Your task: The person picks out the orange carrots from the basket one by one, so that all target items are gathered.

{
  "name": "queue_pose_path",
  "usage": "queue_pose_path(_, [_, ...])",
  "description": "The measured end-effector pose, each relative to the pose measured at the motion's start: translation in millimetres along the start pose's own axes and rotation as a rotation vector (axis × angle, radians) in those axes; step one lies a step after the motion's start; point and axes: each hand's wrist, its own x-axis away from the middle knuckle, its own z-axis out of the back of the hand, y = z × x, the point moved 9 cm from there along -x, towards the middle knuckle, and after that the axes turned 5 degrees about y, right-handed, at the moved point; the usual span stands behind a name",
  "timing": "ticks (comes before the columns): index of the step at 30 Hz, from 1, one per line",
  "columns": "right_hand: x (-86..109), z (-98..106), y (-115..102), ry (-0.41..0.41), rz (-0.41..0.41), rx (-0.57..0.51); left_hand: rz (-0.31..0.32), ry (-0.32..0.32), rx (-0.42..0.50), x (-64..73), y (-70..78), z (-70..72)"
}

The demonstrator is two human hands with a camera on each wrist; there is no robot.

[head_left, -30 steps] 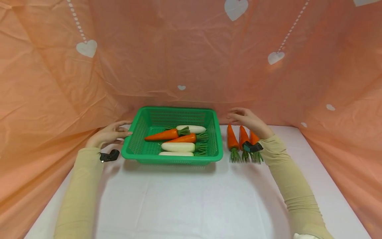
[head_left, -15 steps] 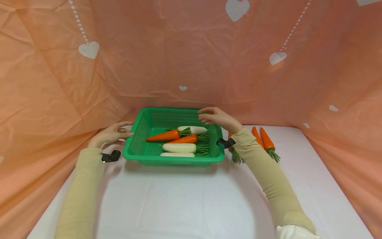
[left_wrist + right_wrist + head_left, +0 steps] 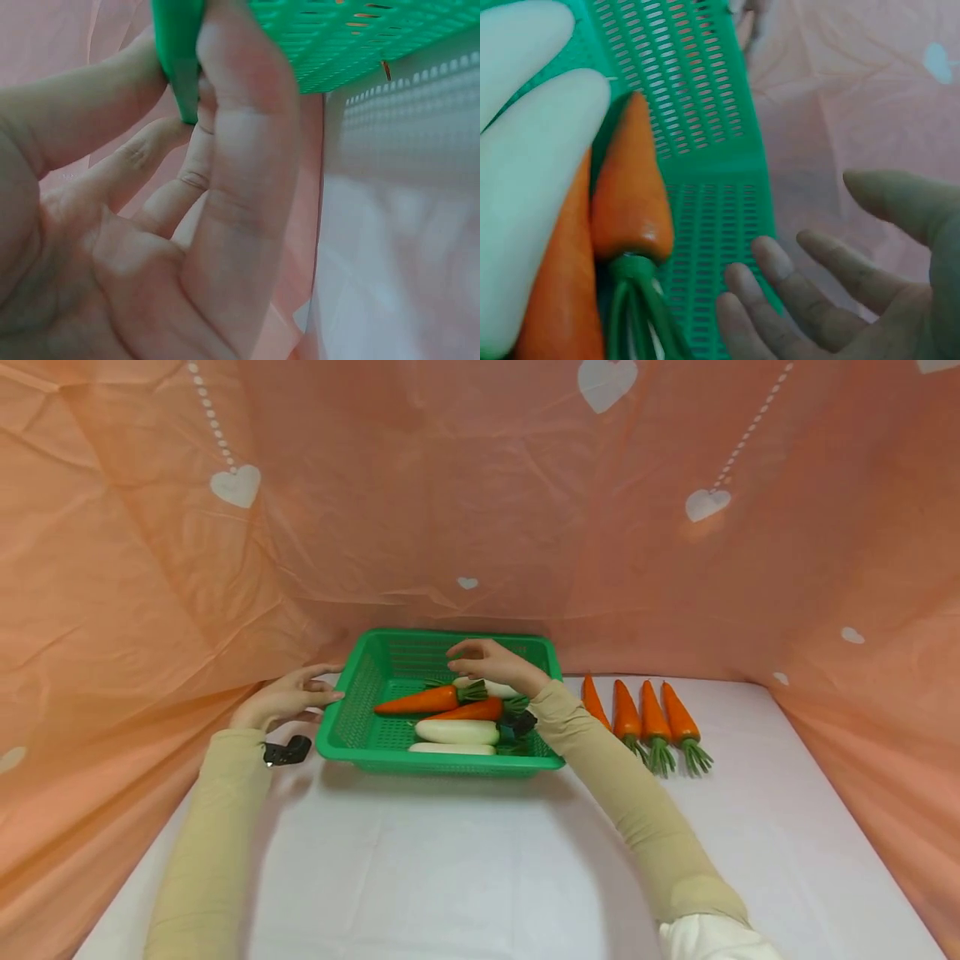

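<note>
A green plastic basket (image 3: 442, 762) stands toward the back of the table in the head view. My left hand (image 3: 288, 697) holds its left rim; the left wrist view shows thumb and fingers on either side of the green rim (image 3: 180, 71). Over the basket's inside hovers my right hand (image 3: 495, 665), fingers loosely spread and holding nothing. Below it lie an orange carrot (image 3: 420, 701) with a green stem, a second carrot (image 3: 476, 711) partly beneath, and white radishes (image 3: 457, 732). In the right wrist view a carrot (image 3: 634, 202) lies left of the fingers.
To the basket's right, several carrots (image 3: 654, 717) lie in a row on the white tablecloth (image 3: 450, 868), tips pointing away. My right sleeve (image 3: 622, 802) crosses in front of the leftmost one. An orange curtain (image 3: 517, 510) with white hearts surrounds the back and sides.
My right hand has moved left from above the carrots on the table to over the basket, uncovering those carrots. My left hand stays at the rim. The view has shifted slightly.
</note>
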Motion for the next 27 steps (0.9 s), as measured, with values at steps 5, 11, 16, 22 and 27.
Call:
queue_pose_path(5, [-8.7,-15.3,4.4,-0.054,0.049,0.081,-0.001,-0.012,0.006,-1.7,0.4,-2.6])
queue_pose_path(11, [-14.9,-27.8,3.9,-0.123,0.13,0.236,-0.002,-0.009,0.009,-3.4,0.3,-1.5])
queue_pose_path(16, [-15.7,-35.4,1.7,-0.156,0.156,0.335,0.006,-0.009,0.005,-3.7,0.0,0.8])
queue_pose_path(22, [-20.2,-42.1,3.9,-0.169,0.195,0.407,0.005,-0.006,0.007,-3.3,0.1,1.6])
queue_pose_path(27, [-23.4,-47.3,9.4,-0.188,0.195,0.49,0.01,-0.01,0.019,-2.8,-2.7,1.3])
